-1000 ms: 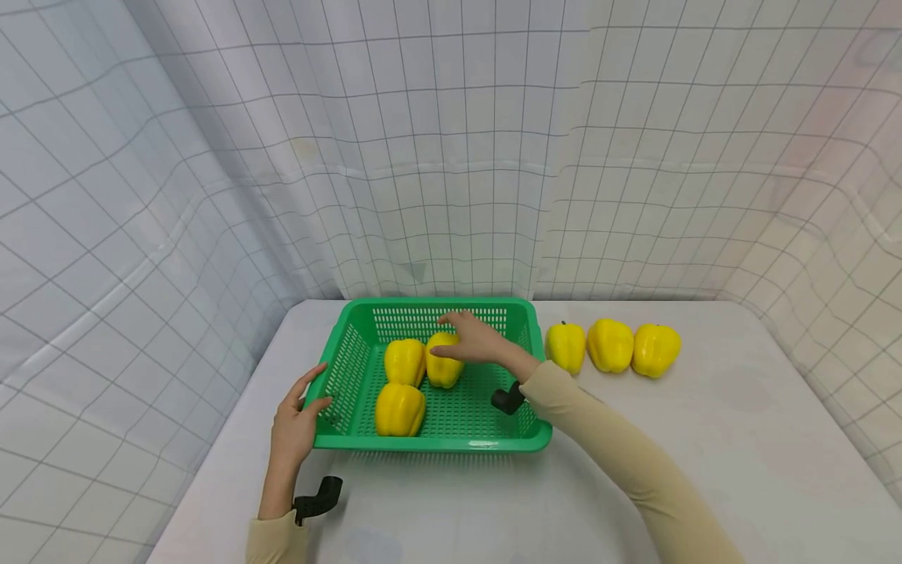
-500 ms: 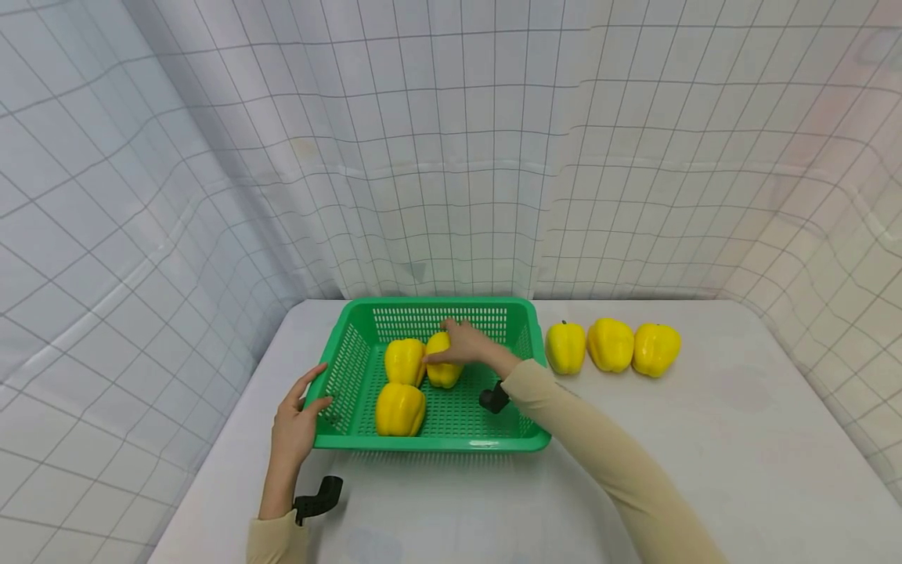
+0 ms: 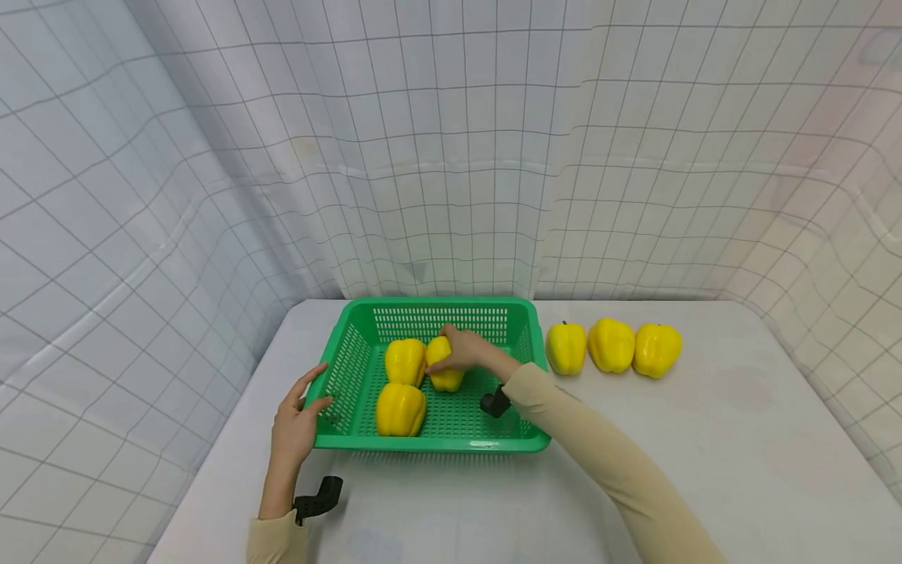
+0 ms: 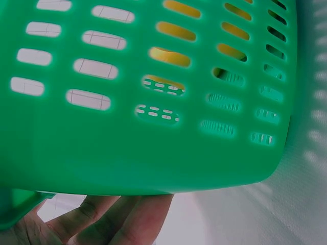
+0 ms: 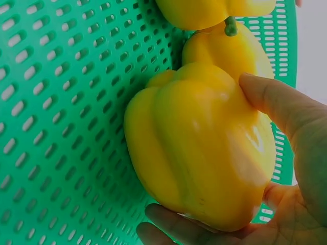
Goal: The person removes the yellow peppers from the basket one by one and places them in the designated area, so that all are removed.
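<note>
A green plastic basket (image 3: 430, 444) with slotted walls holds several yellow bell peppers. My left hand (image 3: 294, 427) grips its left rim, thumb over the inner side; the left wrist view shows the fingers (image 4: 145, 219) against the basket's rim under the slotted wall. Inside the basket, my right hand (image 3: 470, 350) holds the rightmost bell pepper (image 3: 438, 349). In the right wrist view the thumb lies on one side of that bell pepper (image 5: 204, 148), fingers round the other. Beside it are a back bell pepper (image 3: 405, 362) and a front bell pepper (image 3: 400, 409).
To the right of the basket, a row of bell peppers lies on the white table (image 3: 705, 454): a left one (image 3: 566, 348), a middle one (image 3: 611, 345) and a right one (image 3: 658, 350). A white grid-patterned curtain (image 3: 451, 180) hangs behind and at both sides.
My right hand has come down onto the rightmost bell pepper in the basket and taken hold of it. That bell pepper has shifted slightly toward me. The left hand stays at the rim.
</note>
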The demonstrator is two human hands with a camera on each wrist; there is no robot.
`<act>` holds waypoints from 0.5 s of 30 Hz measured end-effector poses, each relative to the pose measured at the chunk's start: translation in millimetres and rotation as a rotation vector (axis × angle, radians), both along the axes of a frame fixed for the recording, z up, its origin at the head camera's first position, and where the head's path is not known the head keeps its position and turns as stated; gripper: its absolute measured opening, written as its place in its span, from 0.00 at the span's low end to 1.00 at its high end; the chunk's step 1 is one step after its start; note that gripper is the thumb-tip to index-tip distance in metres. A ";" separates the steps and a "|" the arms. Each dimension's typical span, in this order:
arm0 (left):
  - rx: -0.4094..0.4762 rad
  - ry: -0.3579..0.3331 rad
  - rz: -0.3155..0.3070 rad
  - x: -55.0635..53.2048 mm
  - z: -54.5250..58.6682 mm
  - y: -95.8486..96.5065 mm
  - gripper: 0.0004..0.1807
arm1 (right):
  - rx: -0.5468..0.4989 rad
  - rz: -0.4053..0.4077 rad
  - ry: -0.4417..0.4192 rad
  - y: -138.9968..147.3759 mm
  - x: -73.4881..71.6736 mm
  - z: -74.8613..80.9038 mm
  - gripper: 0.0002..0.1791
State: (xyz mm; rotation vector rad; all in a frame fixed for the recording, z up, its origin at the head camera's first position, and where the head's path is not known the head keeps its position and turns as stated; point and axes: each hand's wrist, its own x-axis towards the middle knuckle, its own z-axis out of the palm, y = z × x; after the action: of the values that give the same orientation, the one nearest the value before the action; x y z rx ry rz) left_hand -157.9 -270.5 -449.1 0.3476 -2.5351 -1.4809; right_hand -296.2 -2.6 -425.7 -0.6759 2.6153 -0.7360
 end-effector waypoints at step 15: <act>0.006 -0.011 -0.009 -1.1 -0.9 -1.0 0.28 | 0.005 0.050 -0.036 14.9 -0.6 0.4 0.35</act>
State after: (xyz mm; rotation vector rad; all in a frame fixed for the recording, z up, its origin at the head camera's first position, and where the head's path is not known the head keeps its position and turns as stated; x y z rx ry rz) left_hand -159.0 -271.5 -450.1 0.3459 -2.5445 -1.4945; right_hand -296.8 12.3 -425.3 -0.7176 2.5571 -0.7201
